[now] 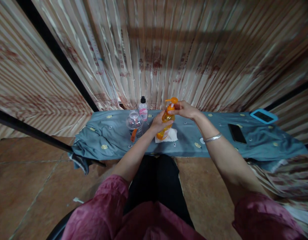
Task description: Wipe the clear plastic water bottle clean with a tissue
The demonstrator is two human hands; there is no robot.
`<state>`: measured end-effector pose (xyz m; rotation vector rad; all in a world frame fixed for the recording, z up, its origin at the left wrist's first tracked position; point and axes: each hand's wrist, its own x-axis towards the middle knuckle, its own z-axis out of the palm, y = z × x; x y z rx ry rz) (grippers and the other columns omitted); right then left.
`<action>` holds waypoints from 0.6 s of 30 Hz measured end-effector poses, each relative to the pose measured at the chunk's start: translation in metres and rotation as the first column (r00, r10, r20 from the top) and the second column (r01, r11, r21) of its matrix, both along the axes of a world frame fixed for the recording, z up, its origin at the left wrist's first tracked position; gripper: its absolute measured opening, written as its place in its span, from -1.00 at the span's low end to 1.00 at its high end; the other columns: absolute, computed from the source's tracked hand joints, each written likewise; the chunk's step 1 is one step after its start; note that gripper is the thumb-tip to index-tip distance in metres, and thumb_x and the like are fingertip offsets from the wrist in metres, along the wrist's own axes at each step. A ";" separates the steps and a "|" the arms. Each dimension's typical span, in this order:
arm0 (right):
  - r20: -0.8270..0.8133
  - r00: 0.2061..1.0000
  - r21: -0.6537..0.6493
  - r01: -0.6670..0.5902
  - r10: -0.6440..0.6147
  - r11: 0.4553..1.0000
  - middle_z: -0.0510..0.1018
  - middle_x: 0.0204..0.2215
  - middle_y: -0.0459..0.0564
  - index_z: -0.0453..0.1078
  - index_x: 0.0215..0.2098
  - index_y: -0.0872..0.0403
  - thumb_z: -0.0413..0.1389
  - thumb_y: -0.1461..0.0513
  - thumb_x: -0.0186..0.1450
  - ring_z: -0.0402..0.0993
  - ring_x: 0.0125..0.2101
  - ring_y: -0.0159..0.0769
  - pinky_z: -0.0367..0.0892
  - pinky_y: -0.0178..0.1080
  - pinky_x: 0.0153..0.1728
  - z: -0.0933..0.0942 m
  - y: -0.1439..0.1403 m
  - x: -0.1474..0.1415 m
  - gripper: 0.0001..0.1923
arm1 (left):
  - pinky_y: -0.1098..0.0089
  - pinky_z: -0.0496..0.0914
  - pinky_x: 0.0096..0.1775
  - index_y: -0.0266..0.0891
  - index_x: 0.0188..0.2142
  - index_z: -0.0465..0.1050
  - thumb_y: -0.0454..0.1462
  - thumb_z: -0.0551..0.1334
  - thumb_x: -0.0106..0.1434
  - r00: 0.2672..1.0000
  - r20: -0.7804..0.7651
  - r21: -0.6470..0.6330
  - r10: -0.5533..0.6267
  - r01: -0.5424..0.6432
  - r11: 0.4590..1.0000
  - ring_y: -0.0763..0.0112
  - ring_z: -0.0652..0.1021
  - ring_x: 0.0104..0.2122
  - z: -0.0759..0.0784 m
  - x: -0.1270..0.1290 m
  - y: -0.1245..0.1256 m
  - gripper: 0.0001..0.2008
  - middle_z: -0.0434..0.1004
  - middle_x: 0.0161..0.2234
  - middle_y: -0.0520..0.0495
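A pump bottle point(166, 116) of yellow-orange liquid with an orange pump head leans to the right over a white tissue point(171, 136). My left hand point(158, 124) wraps round the bottle's body. Up at the neck, the fingers of my right hand point(183, 109) close on the orange collar below the pump head. To the left stands a clear plastic container point(134, 122) with a narrow neck and an orange label. Behind it is a small clear bottle point(143, 110) with a pink label and black cap.
A blue-grey cloth point(106, 133) with yellow prints covers the narrow bench. A black phone point(237, 133) lies on the right, and a blue-framed device point(264, 116) is at the far right end. Striped curtains point(156, 50) hang behind; dark metal poles point(61, 63) slant at both sides.
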<state>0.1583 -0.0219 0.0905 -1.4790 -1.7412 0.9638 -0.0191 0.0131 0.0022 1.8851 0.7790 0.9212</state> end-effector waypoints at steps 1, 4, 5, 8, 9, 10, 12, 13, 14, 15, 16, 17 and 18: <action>0.003 1.000 -0.009 -0.004 0.005 1.000 0.64 -0.03 0.01 0.53 0.04 0.09 0.30 0.08 0.48 0.64 -0.11 -0.18 0.59 -0.04 -0.07 0.001 0.001 0.001 -0.71 | 0.11 0.52 0.18 -0.16 0.20 0.49 -0.18 0.52 0.14 1.000 0.010 -0.023 -0.009 0.010 1.000 0.07 0.65 0.08 0.000 0.001 0.000 -0.36 0.69 0.07 -0.14; 0.019 1.000 -0.030 -0.020 0.021 0.999 0.64 -0.07 -0.01 0.54 -0.02 0.10 0.30 0.09 0.47 0.64 -0.13 -0.20 0.59 -0.06 -0.08 0.001 0.003 0.002 -0.75 | 0.13 0.54 0.14 -0.16 0.14 0.52 -0.18 0.53 0.13 0.998 0.060 -0.072 -0.010 0.014 0.997 0.11 0.66 0.02 -0.002 0.005 0.001 -0.42 0.71 0.00 -0.12; 0.025 0.999 -0.033 -0.024 0.025 0.999 0.64 -0.08 -0.01 0.54 -0.03 0.10 0.31 0.10 0.47 0.64 -0.13 -0.20 0.58 -0.06 -0.07 0.001 0.002 0.003 -0.76 | 0.14 0.55 0.13 -0.16 0.11 0.53 -0.17 0.54 0.13 0.997 0.074 -0.078 0.000 0.006 0.997 0.13 0.67 0.00 -0.004 0.006 0.000 -0.45 0.71 -0.03 -0.11; 0.039 0.999 -0.029 -0.032 0.033 0.999 0.65 -0.08 -0.01 0.54 -0.04 0.10 0.31 0.09 0.47 0.64 -0.12 -0.20 0.58 -0.04 -0.06 0.000 0.000 0.003 -0.75 | 0.16 0.55 0.12 -0.16 0.05 0.54 -0.13 0.55 0.13 0.995 0.096 -0.083 0.038 -0.030 0.996 0.15 0.67 -0.04 -0.006 0.010 0.001 -0.48 0.70 -0.08 -0.07; 0.043 0.998 -0.026 -0.034 0.035 0.999 0.65 -0.08 -0.01 0.54 -0.04 0.10 0.30 0.08 0.47 0.64 -0.12 -0.19 0.57 -0.04 -0.05 0.000 -0.001 0.003 -0.74 | 0.16 0.54 0.12 -0.16 0.06 0.54 -0.13 0.55 0.13 0.994 0.100 -0.082 0.046 -0.038 0.996 0.15 0.67 -0.03 -0.007 0.012 0.001 -0.48 0.70 -0.08 -0.07; 0.046 0.998 -0.023 -0.036 0.037 0.999 0.65 -0.08 -0.01 0.54 -0.05 0.10 0.31 0.07 0.47 0.64 -0.12 -0.19 0.57 -0.04 -0.04 0.000 -0.002 0.003 -0.74 | 0.16 0.54 0.13 -0.17 0.06 0.53 -0.15 0.54 0.14 0.993 0.104 -0.080 0.052 -0.044 0.996 0.15 0.67 -0.03 -0.007 0.013 0.001 -0.48 0.70 -0.07 -0.08; 0.049 0.998 -0.015 -0.037 0.038 0.999 0.65 -0.09 -0.01 0.54 -0.07 0.10 0.31 0.07 0.47 0.64 -0.12 -0.19 0.56 -0.03 -0.03 -0.001 -0.004 0.004 -0.75 | 0.16 0.53 0.12 -0.17 0.05 0.53 -0.19 0.53 0.15 0.993 0.101 -0.071 0.057 -0.050 0.996 0.16 0.67 -0.03 -0.006 0.016 0.001 -0.51 0.70 -0.05 -0.09; 0.049 0.998 -0.010 -0.036 0.037 0.999 0.66 -0.10 -0.02 0.54 -0.08 0.10 0.31 0.08 0.47 0.64 -0.12 -0.19 0.56 -0.02 -0.02 -0.001 -0.006 0.004 -0.75 | 0.16 0.53 0.11 -0.18 0.03 0.53 -0.20 0.52 0.16 0.994 0.093 -0.064 0.056 -0.050 0.997 0.16 0.67 -0.04 -0.005 0.017 0.001 -0.54 0.70 -0.04 -0.09; 0.050 0.998 -0.005 -0.035 0.035 0.999 0.66 -0.10 -0.02 0.54 -0.09 0.10 0.32 0.08 0.46 0.64 -0.12 -0.19 0.56 -0.02 -0.01 -0.002 -0.007 0.005 -0.76 | 0.17 0.54 0.10 -0.18 0.02 0.53 -0.22 0.51 0.16 0.995 0.082 -0.056 0.055 -0.050 0.997 0.16 0.67 -0.05 -0.004 0.018 0.001 -0.56 0.70 -0.04 -0.09; 0.050 0.998 0.000 -0.034 0.034 0.999 0.66 -0.11 -0.02 0.54 -0.09 0.10 0.32 0.09 0.46 0.64 -0.12 -0.20 0.56 -0.02 -0.01 -0.003 -0.007 0.005 -0.77 | 0.17 0.54 0.09 -0.19 0.01 0.53 -0.23 0.51 0.16 0.996 0.070 -0.047 0.055 -0.051 0.998 0.15 0.67 -0.06 -0.003 0.018 0.000 -0.57 0.70 -0.05 -0.10; 0.051 0.998 0.003 -0.033 0.033 0.999 0.66 -0.11 -0.02 0.54 -0.10 0.10 0.32 0.09 0.46 0.65 -0.12 -0.20 0.56 -0.02 -0.01 -0.004 -0.008 0.006 -0.77 | 0.17 0.53 0.08 -0.19 0.00 0.52 -0.23 0.50 0.16 0.997 0.058 -0.039 0.057 -0.054 0.998 0.14 0.67 -0.06 -0.002 0.019 -0.001 -0.57 0.70 -0.05 -0.10; 0.053 0.998 0.005 -0.034 0.033 0.999 0.66 -0.11 -0.02 0.55 -0.10 0.10 0.32 0.09 0.46 0.65 -0.12 -0.20 0.56 -0.02 -0.01 -0.005 -0.008 0.006 -0.77 | 0.16 0.53 0.08 -0.19 0.01 0.52 -0.23 0.50 0.16 0.997 0.048 -0.034 0.060 -0.059 0.998 0.13 0.67 -0.06 -0.001 0.018 -0.002 -0.57 0.70 -0.05 -0.10; 0.055 0.998 0.005 -0.035 0.034 0.999 0.66 -0.11 -0.02 0.55 -0.10 0.10 0.32 0.10 0.46 0.65 -0.12 -0.20 0.56 -0.02 -0.01 -0.005 -0.009 0.006 -0.77 | 0.16 0.53 0.08 -0.19 0.02 0.51 -0.24 0.50 0.16 0.997 0.040 -0.030 0.067 -0.066 0.997 0.12 0.67 -0.05 0.000 0.018 -0.003 -0.56 0.70 -0.04 -0.11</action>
